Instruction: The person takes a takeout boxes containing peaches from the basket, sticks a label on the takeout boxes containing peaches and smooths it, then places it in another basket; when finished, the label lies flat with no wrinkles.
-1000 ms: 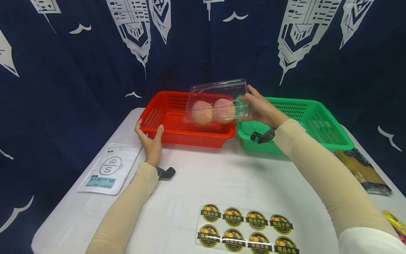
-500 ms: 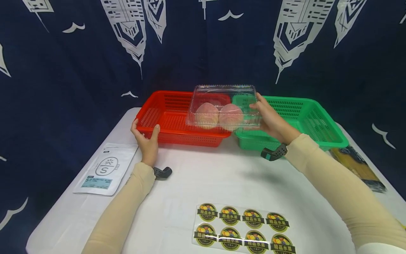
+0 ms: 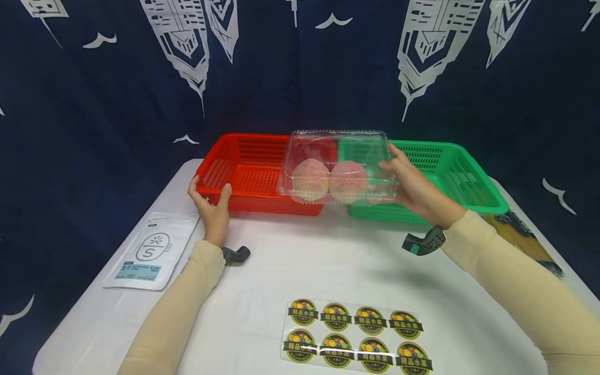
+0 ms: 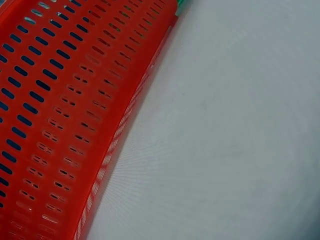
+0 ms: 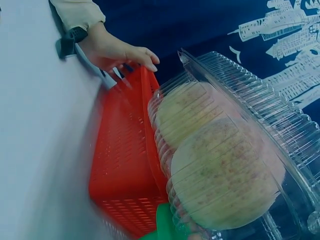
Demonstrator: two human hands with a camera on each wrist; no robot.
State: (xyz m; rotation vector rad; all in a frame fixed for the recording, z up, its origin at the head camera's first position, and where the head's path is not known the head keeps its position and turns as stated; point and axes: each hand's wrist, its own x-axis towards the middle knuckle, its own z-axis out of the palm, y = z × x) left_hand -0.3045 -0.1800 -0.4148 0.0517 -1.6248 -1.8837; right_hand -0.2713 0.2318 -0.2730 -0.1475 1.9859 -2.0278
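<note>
The clear box (image 3: 338, 148) hangs above the tabletop (image 3: 281, 281), its long axis running side to side, roughly along the far edge, and its whole length lies to the left of the right hand (image 3: 414, 187) that carries it. That hand grips the box's right end, thumb on the front and fingers behind, so they are closed round plastic. Two peaches (image 3: 310, 179) sit side by side in the left and middle parts; a pinkish patch by the thumb is too unclear to name. The load therefore probably pulls on the unsupported left end, away from the only hand holding it. The left hand (image 3: 213, 219) is well apart from that end: its fingers hold the near left corner of the red basket (image 3: 262, 204) by the rim. From the head, the box covers the red basket's near right corner and the left end of the green basket (image 3: 469, 177); whether it touches either, I cannot tell. A sheet of stickers (image 3: 353, 336) lies by the tabletop's near edge, nearer the person than the box, while a white bag (image 3: 152, 250) lies along the left edge.
</note>
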